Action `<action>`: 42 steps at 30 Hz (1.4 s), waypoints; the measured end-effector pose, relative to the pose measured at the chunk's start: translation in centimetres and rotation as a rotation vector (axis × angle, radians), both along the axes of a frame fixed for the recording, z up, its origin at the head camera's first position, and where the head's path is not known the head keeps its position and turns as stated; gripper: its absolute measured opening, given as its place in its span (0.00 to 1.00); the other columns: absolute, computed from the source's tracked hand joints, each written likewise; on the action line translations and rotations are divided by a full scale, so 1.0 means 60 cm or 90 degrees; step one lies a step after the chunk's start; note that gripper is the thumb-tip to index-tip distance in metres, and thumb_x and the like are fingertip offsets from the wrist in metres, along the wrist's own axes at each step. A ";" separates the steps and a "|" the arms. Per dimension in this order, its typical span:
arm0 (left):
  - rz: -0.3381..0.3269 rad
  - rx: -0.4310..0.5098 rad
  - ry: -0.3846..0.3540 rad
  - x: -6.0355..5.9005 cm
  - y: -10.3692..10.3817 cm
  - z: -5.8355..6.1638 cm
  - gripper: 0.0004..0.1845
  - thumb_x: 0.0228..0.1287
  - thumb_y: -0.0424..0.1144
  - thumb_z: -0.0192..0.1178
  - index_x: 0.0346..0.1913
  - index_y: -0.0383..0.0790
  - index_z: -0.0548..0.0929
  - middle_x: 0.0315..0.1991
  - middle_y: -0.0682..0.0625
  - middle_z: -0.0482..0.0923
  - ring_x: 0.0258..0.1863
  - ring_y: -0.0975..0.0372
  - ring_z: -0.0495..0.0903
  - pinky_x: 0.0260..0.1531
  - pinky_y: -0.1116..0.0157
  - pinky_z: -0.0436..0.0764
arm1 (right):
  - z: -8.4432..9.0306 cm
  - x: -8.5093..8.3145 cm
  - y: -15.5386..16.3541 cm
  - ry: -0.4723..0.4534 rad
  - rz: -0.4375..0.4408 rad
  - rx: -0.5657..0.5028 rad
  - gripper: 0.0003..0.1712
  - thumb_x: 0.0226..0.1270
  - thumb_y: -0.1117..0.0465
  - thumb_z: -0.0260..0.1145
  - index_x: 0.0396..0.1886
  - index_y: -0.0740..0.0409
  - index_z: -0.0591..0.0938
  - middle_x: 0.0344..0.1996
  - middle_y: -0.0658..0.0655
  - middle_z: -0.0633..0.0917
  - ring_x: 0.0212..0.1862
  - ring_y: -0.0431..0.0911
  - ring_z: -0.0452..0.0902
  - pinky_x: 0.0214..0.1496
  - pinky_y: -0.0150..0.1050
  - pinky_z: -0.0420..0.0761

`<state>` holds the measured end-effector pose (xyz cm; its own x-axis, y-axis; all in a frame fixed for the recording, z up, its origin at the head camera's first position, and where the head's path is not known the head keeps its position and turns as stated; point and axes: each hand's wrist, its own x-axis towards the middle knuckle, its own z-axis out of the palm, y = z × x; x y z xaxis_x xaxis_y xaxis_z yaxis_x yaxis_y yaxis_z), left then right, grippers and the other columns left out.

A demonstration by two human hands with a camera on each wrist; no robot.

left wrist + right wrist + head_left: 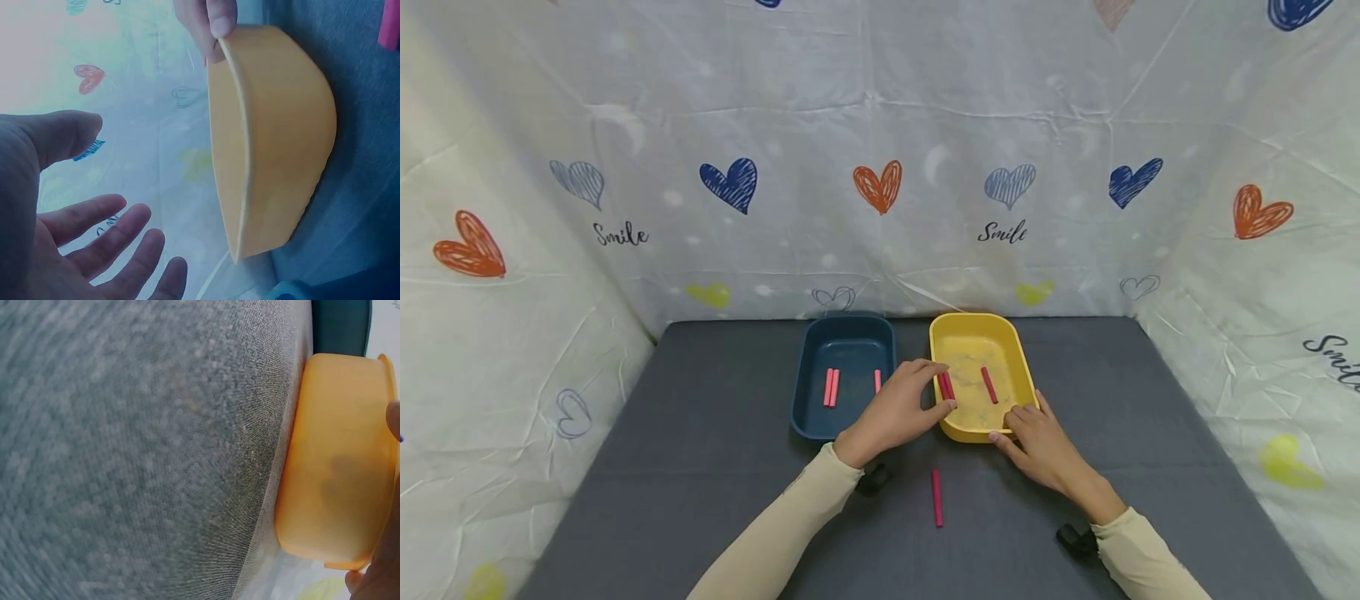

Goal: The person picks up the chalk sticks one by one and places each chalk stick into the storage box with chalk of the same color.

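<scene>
A yellow tray point(977, 435) stands on the table with several dark red sticks in it; one red stick point(989, 385) lies near its middle. Two more red sticks point(947, 386) lie by its left wall, partly behind my left fingers. My left hand point(898, 408) hovers over that left rim, thumb and fingers spread, and nothing shows in its grasp in the left wrist view. At the near right corner my right hand point(1037, 442) grips the tray's rim, thumb outside and fingers over the edge. Another dark red stick point(937, 498) lies on the table in front.
Left of the yellow tray stands a dark blue tray point(808, 430). It holds pink sticks point(831, 387), one of them partly hidden by my left hand. A grey cloth covers the table point(700, 467). Light curtains point(880, 83) with printed hearts rise behind and at both sides.
</scene>
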<state>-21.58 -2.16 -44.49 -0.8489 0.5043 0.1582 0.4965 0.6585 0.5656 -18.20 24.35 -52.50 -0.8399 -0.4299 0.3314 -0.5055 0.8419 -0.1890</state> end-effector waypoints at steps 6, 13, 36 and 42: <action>-0.003 0.023 -0.005 0.025 -0.008 -0.003 0.31 0.64 0.54 0.64 0.68 0.47 0.73 0.64 0.50 0.73 0.60 0.58 0.71 0.60 0.57 0.78 | -0.005 0.001 -0.001 0.006 -0.004 -0.001 0.14 0.68 0.49 0.65 0.27 0.48 0.73 0.24 0.46 0.72 0.35 0.45 0.72 0.72 0.66 0.57; 0.010 0.032 -0.013 0.049 -0.023 -0.002 0.30 0.63 0.53 0.65 0.67 0.48 0.74 0.64 0.52 0.72 0.62 0.59 0.70 0.60 0.57 0.78 | -0.003 0.004 -0.002 -0.001 -0.003 0.000 0.14 0.68 0.48 0.65 0.27 0.48 0.73 0.24 0.46 0.73 0.35 0.46 0.73 0.73 0.66 0.57; 0.001 0.005 -0.043 0.120 -0.051 -0.046 0.30 0.64 0.50 0.65 0.67 0.47 0.73 0.64 0.51 0.71 0.63 0.59 0.72 0.62 0.53 0.76 | 0.000 0.000 -0.001 -0.021 -0.005 -0.003 0.15 0.70 0.47 0.63 0.27 0.48 0.73 0.24 0.45 0.72 0.35 0.45 0.72 0.74 0.64 0.54; -0.006 -0.021 -0.062 0.132 -0.052 -0.056 0.33 0.62 0.51 0.67 0.68 0.47 0.72 0.65 0.52 0.70 0.64 0.59 0.69 0.64 0.53 0.75 | 0.000 0.001 -0.002 -0.020 -0.007 -0.004 0.15 0.69 0.47 0.63 0.27 0.47 0.72 0.23 0.44 0.69 0.34 0.44 0.71 0.74 0.65 0.55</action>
